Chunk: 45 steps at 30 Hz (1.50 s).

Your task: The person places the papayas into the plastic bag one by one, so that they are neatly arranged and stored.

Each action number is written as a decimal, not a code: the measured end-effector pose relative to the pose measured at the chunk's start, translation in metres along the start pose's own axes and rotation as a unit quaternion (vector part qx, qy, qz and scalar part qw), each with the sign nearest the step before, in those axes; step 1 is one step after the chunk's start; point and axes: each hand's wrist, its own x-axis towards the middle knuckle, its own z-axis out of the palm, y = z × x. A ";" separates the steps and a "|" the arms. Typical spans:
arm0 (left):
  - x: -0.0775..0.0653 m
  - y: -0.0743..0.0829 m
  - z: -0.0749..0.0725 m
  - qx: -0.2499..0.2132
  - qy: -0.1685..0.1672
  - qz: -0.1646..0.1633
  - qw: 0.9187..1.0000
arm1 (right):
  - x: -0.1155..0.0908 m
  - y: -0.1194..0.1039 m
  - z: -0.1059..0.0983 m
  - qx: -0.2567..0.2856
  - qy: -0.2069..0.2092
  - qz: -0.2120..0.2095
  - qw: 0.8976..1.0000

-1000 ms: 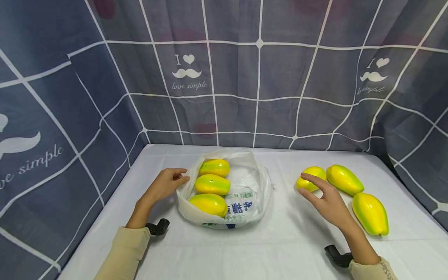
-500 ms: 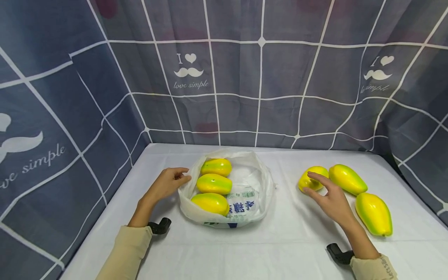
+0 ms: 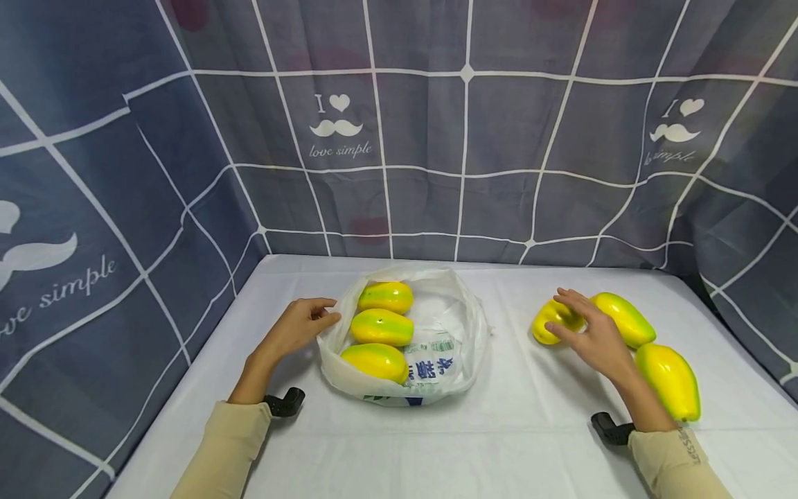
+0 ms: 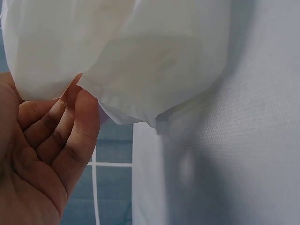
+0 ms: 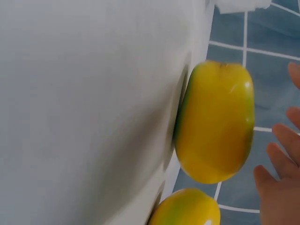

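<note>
In the head view my left hand (image 3: 298, 327) pinches the left rim of a white plastic bag (image 3: 469, 326), which stands open with printed characters inside. The left wrist view shows fingers (image 4: 84, 117) and thumb at the bag's edge. Three yellow-green papayas (image 3: 382, 328) lie in a column along the bag's left side. At the right, my right hand (image 3: 595, 337) hovers with spread fingers over a papaya (image 3: 546, 326), partly covering it. In the right wrist view, a gap separates that papaya (image 5: 215, 124) from the fingers (image 5: 281, 159).
Two more papayas, one behind (image 3: 625, 319) and one nearer (image 3: 670, 382), lie right of my right hand on the white tablecloth (image 3: 474, 457). A checked curtain (image 3: 418, 132) encloses the back and sides. Black camera mounts (image 3: 287, 403) sit at both wrists.
My right hand has shifted slightly right and farther over the papaya, showing more of its near side. The left hand stays at the bag rim.
</note>
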 end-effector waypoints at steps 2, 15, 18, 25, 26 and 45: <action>0.000 0.000 0.000 0.001 -0.001 -0.002 1.000 | 0.004 0.003 -0.002 -0.007 -0.010 0.003 1.000; -0.001 -0.001 0.000 0.002 -0.004 -0.001 1.000 | 0.012 0.014 -0.011 -0.056 -0.061 0.036 0.996; -0.001 -0.001 -0.001 0.003 -0.001 0.001 1.000 | 0.011 0.015 -0.012 -0.060 -0.052 0.023 0.997; -0.001 0.000 0.000 0.006 -0.007 0.001 1.000 | 0.006 0.018 -0.010 -0.043 -0.055 0.035 0.997; 0.000 0.000 0.000 0.007 -0.007 0.001 1.000 | 0.006 0.018 -0.010 -0.038 -0.054 0.033 0.997; -0.001 0.001 0.001 0.004 -0.004 0.002 1.000 | -0.003 0.015 -0.014 -0.034 -0.125 0.069 0.989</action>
